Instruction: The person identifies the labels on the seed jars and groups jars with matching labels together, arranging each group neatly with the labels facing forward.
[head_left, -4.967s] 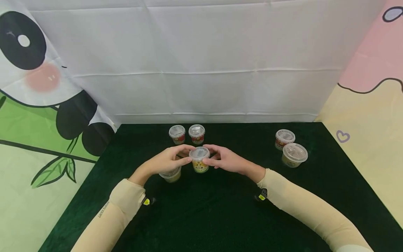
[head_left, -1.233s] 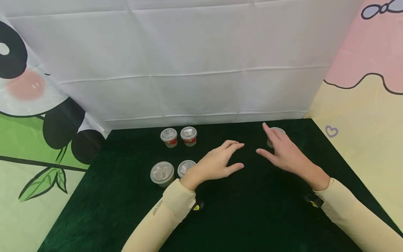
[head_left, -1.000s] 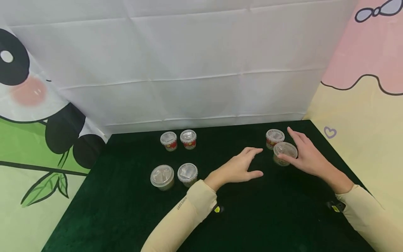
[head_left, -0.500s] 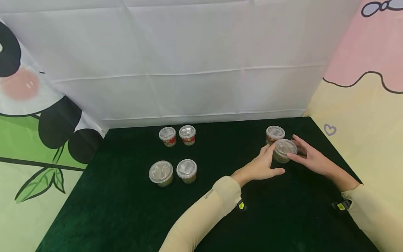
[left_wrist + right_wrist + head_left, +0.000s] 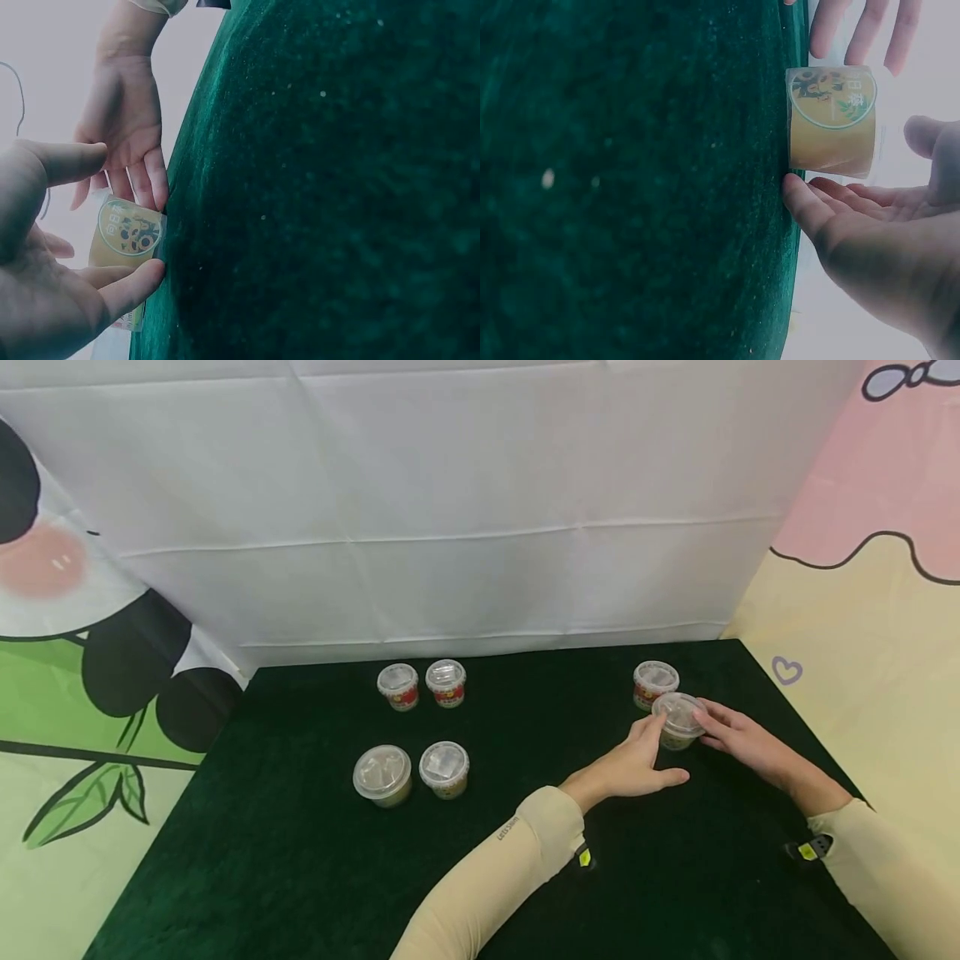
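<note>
A clear-lidded plastic tub (image 5: 678, 714) stands upright on the right of the green cloth, between both hands. Its yellow label (image 5: 832, 127) with dark printed figures shows in the right wrist view. My left hand (image 5: 626, 768) lies along the tub's left side, fingertips at its wall and thumb held away in front. On the right side is my right hand (image 5: 742, 742), thumb by the lid's rim and fingers beside the wall. In the right wrist view, the right fingers (image 5: 821, 214) are extended next to the tub. Just behind it stands a smaller red-labelled tub (image 5: 651, 681).
At the back left stand two red-labelled tubs (image 5: 397, 685) (image 5: 447, 683). Nearer the front are a wide lidded tub (image 5: 382, 774) and a smaller lidded tub (image 5: 445, 768), side by side. The cloth-covered table (image 5: 300, 860) meets a white curtain (image 5: 465, 585) at its back edge.
Five seconds ago both hands held a yellow-labelled tub at the left; it now stands beside the wide tub there. Both hands have moved right and closed in around the right-hand tub.
</note>
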The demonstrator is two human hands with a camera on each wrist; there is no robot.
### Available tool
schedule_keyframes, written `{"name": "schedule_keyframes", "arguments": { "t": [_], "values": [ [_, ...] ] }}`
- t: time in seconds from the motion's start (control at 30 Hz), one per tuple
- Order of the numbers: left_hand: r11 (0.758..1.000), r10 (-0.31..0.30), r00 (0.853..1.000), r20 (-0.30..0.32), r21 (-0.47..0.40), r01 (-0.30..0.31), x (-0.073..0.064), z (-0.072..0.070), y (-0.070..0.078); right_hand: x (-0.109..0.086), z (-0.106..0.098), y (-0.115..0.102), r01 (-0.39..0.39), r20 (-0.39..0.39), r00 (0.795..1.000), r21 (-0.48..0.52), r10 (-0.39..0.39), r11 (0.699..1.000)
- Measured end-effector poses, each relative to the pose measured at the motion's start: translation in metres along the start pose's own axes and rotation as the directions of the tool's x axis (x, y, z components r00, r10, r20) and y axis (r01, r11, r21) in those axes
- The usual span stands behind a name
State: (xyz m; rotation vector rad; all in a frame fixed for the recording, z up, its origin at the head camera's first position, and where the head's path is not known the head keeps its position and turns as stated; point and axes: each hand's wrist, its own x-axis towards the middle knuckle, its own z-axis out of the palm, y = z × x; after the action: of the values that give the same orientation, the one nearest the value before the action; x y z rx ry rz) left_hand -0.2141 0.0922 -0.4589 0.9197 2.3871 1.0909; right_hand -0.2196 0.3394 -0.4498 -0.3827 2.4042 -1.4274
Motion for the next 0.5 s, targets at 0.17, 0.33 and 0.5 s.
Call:
{"name": "schedule_keyframes", "arguments": {
  "t": [0.17, 0.33, 0.5],
  "values": [
    [1.0, -0.002, 1.0, -0.001, 0.004, 0.002, -0.0001, -0.001, 0.0001, 0.0005, 0.0008, 0.0014, 0.003, -0.008, 1.0, 0.022, -0.003, 1.0],
    [1.0, 0.005, 1.0, 0.001, 0.016, -0.005, 0.0001, -0.0026, 0.0, 0.0005, 0.0003, 0.0003, -0.001, 0.0, 1.0, 0.024, 0.001, 1.0],
    [1.0, 0.009, 1.0, 0.004, 0.028, -0.009, 0.0003, -0.0035, -0.0007, 0.0023, 0.0002, 0.0007, -0.022, 0.003, 1.0, 0.02, 0.022, 1.0]
  ]
}}
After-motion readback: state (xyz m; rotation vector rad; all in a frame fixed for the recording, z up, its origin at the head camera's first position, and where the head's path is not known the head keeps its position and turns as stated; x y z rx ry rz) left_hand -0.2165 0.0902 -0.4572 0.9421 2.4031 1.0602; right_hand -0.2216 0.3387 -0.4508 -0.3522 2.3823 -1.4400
